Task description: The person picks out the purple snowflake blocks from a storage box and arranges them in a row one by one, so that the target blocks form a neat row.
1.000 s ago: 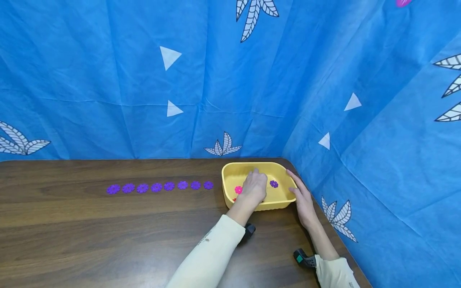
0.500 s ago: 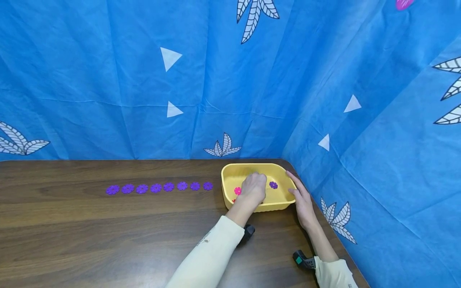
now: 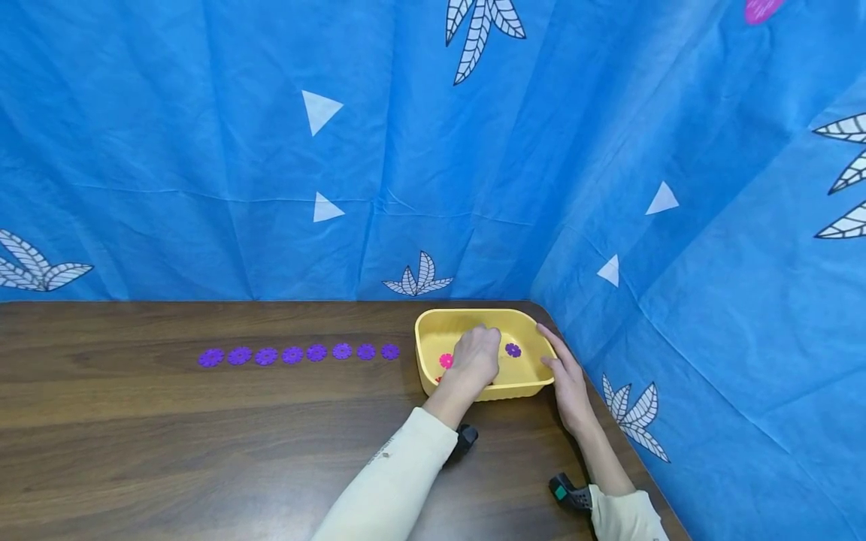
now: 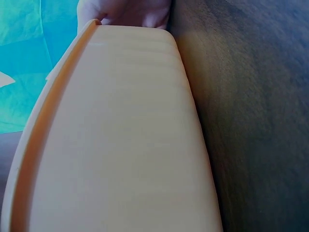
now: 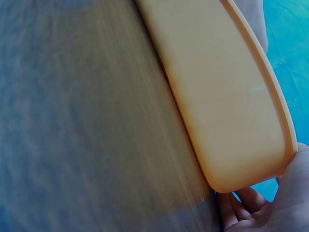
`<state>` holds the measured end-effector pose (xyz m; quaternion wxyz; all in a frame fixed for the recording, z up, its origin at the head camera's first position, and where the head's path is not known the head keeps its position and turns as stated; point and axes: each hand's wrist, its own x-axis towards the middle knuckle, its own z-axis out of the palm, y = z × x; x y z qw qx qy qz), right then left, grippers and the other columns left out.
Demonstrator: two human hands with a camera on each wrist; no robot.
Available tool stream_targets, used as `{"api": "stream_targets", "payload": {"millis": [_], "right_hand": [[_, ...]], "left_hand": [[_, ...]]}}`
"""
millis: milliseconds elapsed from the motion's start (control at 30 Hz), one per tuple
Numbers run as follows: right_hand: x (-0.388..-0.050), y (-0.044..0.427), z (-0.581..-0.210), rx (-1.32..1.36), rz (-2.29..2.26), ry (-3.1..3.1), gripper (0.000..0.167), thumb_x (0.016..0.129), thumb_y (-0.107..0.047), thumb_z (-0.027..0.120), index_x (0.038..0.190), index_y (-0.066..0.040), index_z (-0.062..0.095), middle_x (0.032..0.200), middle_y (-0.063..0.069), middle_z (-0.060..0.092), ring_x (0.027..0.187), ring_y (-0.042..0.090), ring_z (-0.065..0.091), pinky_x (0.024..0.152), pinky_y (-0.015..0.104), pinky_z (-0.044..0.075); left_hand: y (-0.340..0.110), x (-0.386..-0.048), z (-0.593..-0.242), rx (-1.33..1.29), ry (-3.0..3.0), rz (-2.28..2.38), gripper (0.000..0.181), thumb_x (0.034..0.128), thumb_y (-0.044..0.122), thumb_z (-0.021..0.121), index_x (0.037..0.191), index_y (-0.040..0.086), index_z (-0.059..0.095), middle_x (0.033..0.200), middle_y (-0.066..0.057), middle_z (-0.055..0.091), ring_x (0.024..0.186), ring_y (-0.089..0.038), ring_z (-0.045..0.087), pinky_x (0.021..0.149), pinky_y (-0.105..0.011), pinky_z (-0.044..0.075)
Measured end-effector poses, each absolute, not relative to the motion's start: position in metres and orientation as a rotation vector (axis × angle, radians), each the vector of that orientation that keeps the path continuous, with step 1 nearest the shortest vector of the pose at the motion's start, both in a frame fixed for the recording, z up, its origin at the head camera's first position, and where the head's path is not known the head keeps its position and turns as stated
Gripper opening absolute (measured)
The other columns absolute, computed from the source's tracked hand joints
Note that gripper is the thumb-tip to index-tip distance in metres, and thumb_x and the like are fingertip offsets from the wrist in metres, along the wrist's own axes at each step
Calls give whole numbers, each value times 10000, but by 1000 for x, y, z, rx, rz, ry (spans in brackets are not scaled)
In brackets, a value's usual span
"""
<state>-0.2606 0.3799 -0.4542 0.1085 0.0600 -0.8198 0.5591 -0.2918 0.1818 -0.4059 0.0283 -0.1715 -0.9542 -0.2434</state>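
Note:
A yellow plastic basin (image 3: 517, 391) stands near the table's back right corner. My left hand (image 3: 476, 355) reaches down into it with the knuckles up; its fingertips and anything between them are hidden. A pink flower-shaped disc (image 3: 446, 361) lies beside that hand, with part of a red disc (image 3: 439, 380) below it. To the hand's right is a purple disc (image 3: 513, 350). My right hand (image 3: 570, 379) holds the basin's right end, thumb at the rim (image 5: 285, 113) and fingers (image 5: 248, 198) around the outside. In the left wrist view the basin's wall (image 4: 116, 121) fills the middle.
A row of several purple flower-shaped discs (image 3: 292, 355) lies flat on the brown wooden table (image 3: 203, 443), left of the basin. A blue patterned curtain (image 3: 237, 150) hangs behind the table and along its right side. Black devices (image 3: 570, 492) sit at both wrists.
My left hand stays inside the basin, its fingers sinking slightly lower out of sight. The right hand keeps its place at the basin's end. The whole head view has shifted a little.

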Motion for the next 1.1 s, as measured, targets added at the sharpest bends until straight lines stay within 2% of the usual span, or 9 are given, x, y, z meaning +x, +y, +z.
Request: {"api": "stream_targets", "payload": {"millis": [133, 500, 733, 900, 1100], "right_hand": [[-262, 381, -456, 183, 1643, -2413, 537, 1112, -89, 384, 1629, -235, 407, 1709, 3, 336, 1584, 231, 259, 1130, 93, 282], [-260, 382, -460, 162, 1632, -2428, 531, 1117, -106, 383, 1630, -242, 404, 1713, 12, 326, 1587, 251, 259, 1128, 97, 282], [-262, 381, -460, 154, 1608, -2447, 528, 1122, -127, 387, 1630, -269, 401, 1709, -21, 332, 1588, 229, 259, 1208, 250, 258], [-262, 382, -459, 166, 1610, -2443, 531, 1121, -116, 381, 1631, -262, 400, 1710, -9, 332, 1586, 240, 260, 1193, 238, 263], [-263, 383, -457, 181, 1612, -2437, 535, 1119, -100, 372, 1631, -251, 399, 1710, 2, 330, 1586, 251, 261, 1143, 139, 281]], "left_hand": [[183, -292, -405, -523, -2954, -733, 197, 842, 1, 839, 970, 95, 722, 848, -52, 590, 762, -184, 572, 625, -293, 516], [183, -293, -410, -543, -2932, -781, 144, 888, -6, 785, 943, 91, 694, 815, -50, 610, 719, -177, 566, 585, -296, 494], [180, -292, -408, -563, -2881, -805, 141, 894, 4, 776, 880, 96, 670, 773, -42, 611, 692, -181, 565, 579, -300, 477], [176, -291, -400, -605, -2801, -932, 222, 872, -32, 752, 777, 121, 622, 748, -4, 611, 693, -159, 561, 570, -255, 441], [167, -287, -386, -602, -2700, -1132, 181, 865, 11, 791, 768, 125, 688, 767, 13, 674, 760, -146, 603, 623, -237, 475]]}}
